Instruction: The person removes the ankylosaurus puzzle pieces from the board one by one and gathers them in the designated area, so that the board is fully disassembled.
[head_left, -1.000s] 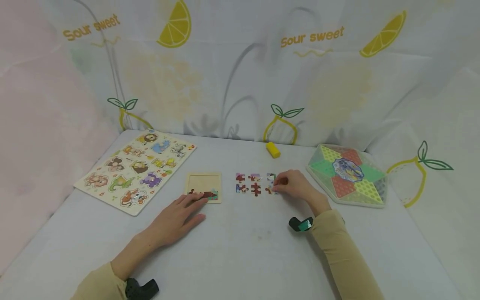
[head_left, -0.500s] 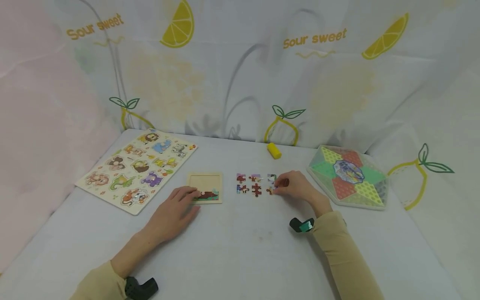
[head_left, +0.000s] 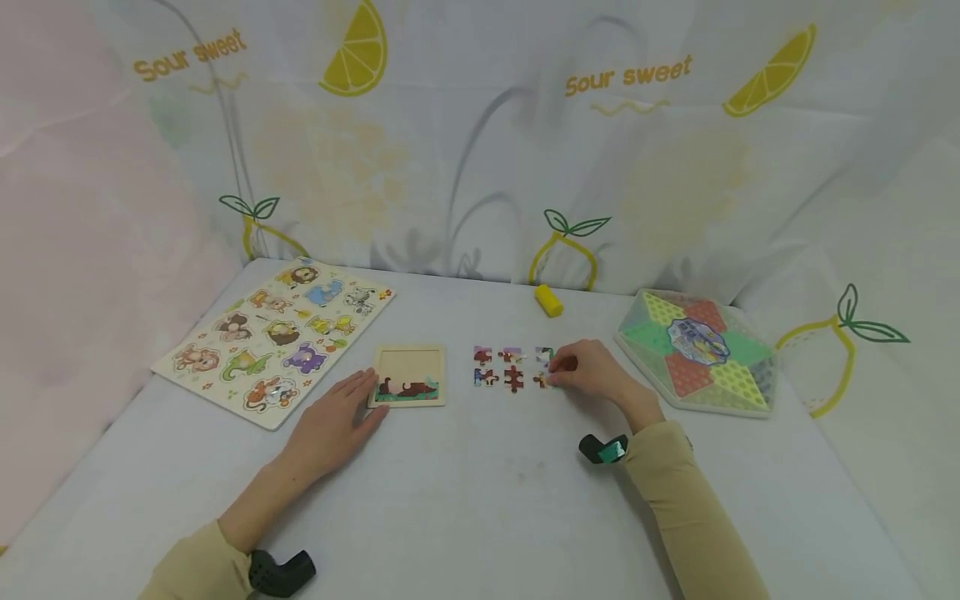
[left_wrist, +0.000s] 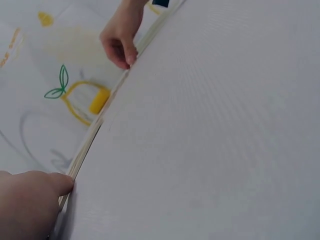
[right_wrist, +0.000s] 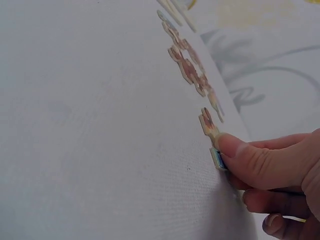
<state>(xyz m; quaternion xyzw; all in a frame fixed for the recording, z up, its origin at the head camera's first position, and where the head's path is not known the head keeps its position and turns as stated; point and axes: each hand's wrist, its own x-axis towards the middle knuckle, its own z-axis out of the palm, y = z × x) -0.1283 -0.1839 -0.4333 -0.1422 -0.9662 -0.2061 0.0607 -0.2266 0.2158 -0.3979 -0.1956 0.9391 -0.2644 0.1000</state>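
A small wooden puzzle tray [head_left: 409, 351] lies on the table with brown and green jigsaw pieces [head_left: 407, 390] filling its lower part. My left hand [head_left: 330, 429] lies at its left side, fingers fairly straight against the edge and thumb by the lower left corner. In the left wrist view, the left thumb [left_wrist: 61, 185] touches the tray's side. To the tray's right, loose jigsaw pieces [head_left: 513, 379] sit in two rows. My right hand [head_left: 588, 371] pinches the lower right puzzle piece [right_wrist: 218, 159] between thumb and forefinger, at table level; the fingers partly cover it.
An animal peg puzzle board [head_left: 273, 342] lies at the left. At the right is a hexagonal game box [head_left: 697, 350] with a coloured star pattern. A yellow cylindrical block [head_left: 548, 301] lies near the back edge, before a lemon-print curtain [head_left: 480, 150].
My left hand has slid left off the pieces in the tray to its left edge, uncovering them. My right hand stays at the same loose piece.
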